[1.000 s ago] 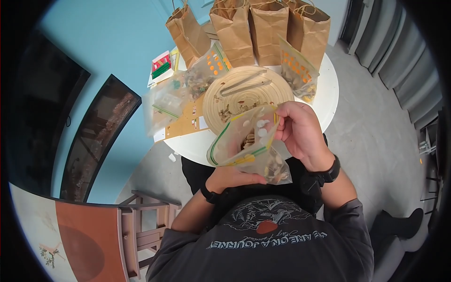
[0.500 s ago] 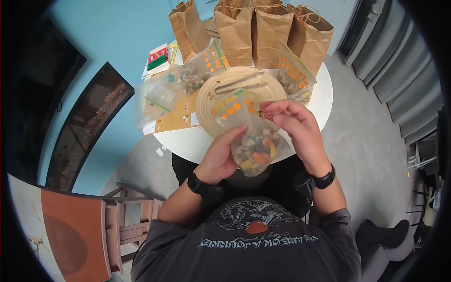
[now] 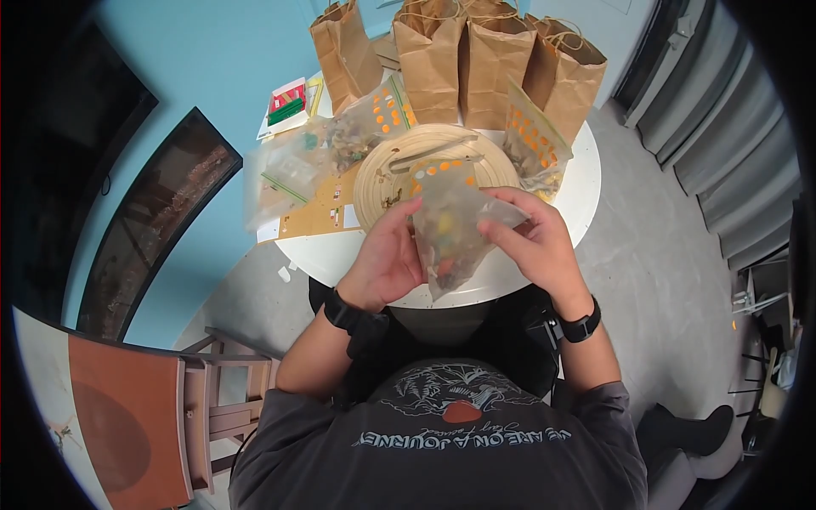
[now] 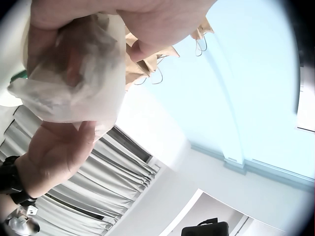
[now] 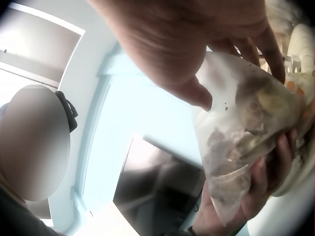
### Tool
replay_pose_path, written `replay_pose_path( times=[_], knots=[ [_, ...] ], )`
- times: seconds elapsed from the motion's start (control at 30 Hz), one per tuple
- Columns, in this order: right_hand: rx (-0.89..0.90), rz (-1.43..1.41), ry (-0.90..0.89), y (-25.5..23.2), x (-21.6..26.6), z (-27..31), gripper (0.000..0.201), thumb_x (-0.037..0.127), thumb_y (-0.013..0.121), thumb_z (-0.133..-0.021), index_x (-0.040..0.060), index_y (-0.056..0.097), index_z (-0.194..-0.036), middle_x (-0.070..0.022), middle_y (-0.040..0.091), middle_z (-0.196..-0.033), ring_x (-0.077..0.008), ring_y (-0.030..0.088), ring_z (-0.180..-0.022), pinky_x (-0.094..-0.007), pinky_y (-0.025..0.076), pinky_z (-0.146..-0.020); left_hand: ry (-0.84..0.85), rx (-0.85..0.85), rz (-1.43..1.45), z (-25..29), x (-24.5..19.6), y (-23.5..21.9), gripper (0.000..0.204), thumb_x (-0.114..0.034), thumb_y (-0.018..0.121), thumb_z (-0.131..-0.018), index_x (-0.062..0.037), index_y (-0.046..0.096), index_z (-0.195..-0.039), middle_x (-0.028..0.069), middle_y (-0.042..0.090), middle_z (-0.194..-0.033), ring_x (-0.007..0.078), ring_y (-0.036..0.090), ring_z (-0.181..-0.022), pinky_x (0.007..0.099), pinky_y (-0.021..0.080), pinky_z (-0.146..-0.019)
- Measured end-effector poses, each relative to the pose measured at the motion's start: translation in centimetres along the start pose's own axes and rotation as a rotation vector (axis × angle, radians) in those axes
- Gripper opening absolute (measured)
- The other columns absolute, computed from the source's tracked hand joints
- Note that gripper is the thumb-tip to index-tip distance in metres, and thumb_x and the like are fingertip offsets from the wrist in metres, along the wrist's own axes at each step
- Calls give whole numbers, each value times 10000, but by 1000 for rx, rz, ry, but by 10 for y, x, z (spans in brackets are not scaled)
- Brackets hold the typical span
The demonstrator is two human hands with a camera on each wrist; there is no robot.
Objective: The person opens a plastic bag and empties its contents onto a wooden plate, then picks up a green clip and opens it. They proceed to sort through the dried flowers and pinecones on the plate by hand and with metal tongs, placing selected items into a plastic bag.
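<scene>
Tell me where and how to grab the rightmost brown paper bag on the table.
Take the brown paper bag by its cord handles, probably best from above: it stands upright, mouth up, with the handles looping at the open rim, so fingers could hook under them.

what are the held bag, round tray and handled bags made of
Held bag: probably frosted plastic; cloudy, creased, contents dimly showing. Round tray: matte, perhaps bamboo or straw; pale tan concentric rings. Handled bags: likely matte paper; brown, with stiff folds.
</scene>
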State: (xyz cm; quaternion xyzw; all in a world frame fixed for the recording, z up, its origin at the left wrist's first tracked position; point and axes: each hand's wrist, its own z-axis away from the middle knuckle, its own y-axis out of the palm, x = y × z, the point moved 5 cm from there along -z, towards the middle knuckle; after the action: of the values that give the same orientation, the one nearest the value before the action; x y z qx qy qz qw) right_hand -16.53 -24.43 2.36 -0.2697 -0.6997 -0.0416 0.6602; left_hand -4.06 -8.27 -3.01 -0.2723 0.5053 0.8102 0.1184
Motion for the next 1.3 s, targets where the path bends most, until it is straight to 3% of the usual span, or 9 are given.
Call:
replay_pose_path(
  times=[0.07,0.1,0.17,0.37,0.57,0.8,0.87,0.97,1.3],
  knots=[
    [-40,-223,-54,2,-5,-6,308,154,746,-1002,-21,720,-1254,-56,774,-1099,-96,692,-940,-278,559,-845,13,-60,45,-4,-7,-9,646,-469,548,-1075,-9,471,-1522,128,660,-1419,263,690,-1247,495,607,-960],
    [-38,-223,-56,3,-6,-8,308,154,746,-1002,-21,720,-1254,-56,774,-1099,-96,692,-940,-278,559,-845,16,-60,45,0,-10,-7,646,-469,548,-1075,-9,471,-1522,128,660,-1419,263,690,-1247,495,607,-960],
    [-110,-126,-107,0,-6,-14,239,177,694,-1052,-35,749,-1147,-33,757,-977,-88,681,-881,-259,550,-789,26,-48,-46,11,-19,3,686,-454,540,-1078,45,417,-1532,184,648,-1422,342,693,-1252,532,622,-963],
    [-173,-182,-4,0,-10,-35,290,237,676,-1073,-32,755,-997,-8,694,-814,-73,656,-764,-260,569,-696,137,60,-114,13,-47,-2,680,-410,530,-1083,61,378,-1550,259,626,-1434,457,716,-1176,525,644,-954],
    [-205,-336,2,2,-1,-50,328,265,645,-1092,-37,742,-1005,-39,727,-899,-98,691,-787,-275,620,-692,268,95,-170,22,-70,6,591,-320,520,-1087,66,430,-1526,298,655,-1374,441,741,-1106,518,637,-949],
    [-202,-358,-43,0,12,-56,329,268,626,-1101,-32,741,-1030,-59,746,-955,-111,715,-843,-285,637,-715,446,122,-338,31,-86,19,577,-273,501,-1092,64,429,-1554,262,689,-1286,391,753,-1022,497,632,-902],
    [-205,-402,-36,0,18,-56,329,271,613,-1106,-27,741,-1057,-64,750,-995,-116,722,-875,-288,643,-731,467,188,-305,32,-92,23,519,-194,531,-1093,35,417,-1545,248,719,-1163,387,766,-1021,475,635,-893],
    [-218,-434,-38,-4,22,-57,332,278,603,-1109,-26,735,-1085,-72,753,-1058,-124,725,-941,-289,647,-758,511,185,-384,34,-95,25,574,-237,495,-1090,68,414,-1569,264,695,-1259,384,748,-1026,480,626,-881],
    [-272,-724,-6,-20,8,-60,292,248,567,-1118,-20,663,-1186,-122,735,-1177,-182,731,-1047,-341,670,-837,568,177,-397,38,-102,23,580,-291,457,-1108,62,418,-1566,367,658,-1333,347,750,-1022,422,618,-881]
  ],
)
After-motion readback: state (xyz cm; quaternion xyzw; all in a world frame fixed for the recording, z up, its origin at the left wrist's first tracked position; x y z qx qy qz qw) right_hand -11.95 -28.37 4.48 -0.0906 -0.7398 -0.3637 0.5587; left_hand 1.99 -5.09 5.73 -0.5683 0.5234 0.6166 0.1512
